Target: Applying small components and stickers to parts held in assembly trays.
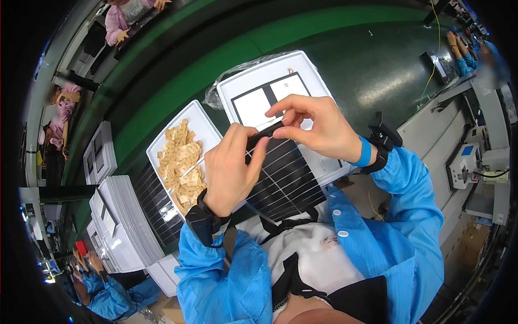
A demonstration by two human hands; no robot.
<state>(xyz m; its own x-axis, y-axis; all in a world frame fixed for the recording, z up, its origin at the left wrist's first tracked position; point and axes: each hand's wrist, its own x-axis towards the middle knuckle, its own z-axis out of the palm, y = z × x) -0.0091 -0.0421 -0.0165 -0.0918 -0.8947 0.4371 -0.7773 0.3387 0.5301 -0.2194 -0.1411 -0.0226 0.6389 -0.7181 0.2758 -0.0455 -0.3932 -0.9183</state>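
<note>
Between my two hands is a small, flat black piece [263, 134], held up over the trays. My left hand [233, 164] is closed, pinching its left end between thumb and fingers. At the other end my right hand [318, 128] is closed too, its thumb and a finger on the piece's edge; a thin pale bit shows by those fingertips. Behind the hands lies a white tray [236, 86] holding flat white panels [251, 106] with black borders. A dark tray with pale grid lines [283, 178] is below the hands.
Left of my hands, a white tray [203, 115] bears a heap of tan paper strips [181, 154]. Stacked white trays [128, 221] stand farther left. Clear plastic wrap [213, 97] sits by the far tray. Other people work around the green bench [372, 65]; machines stand at right.
</note>
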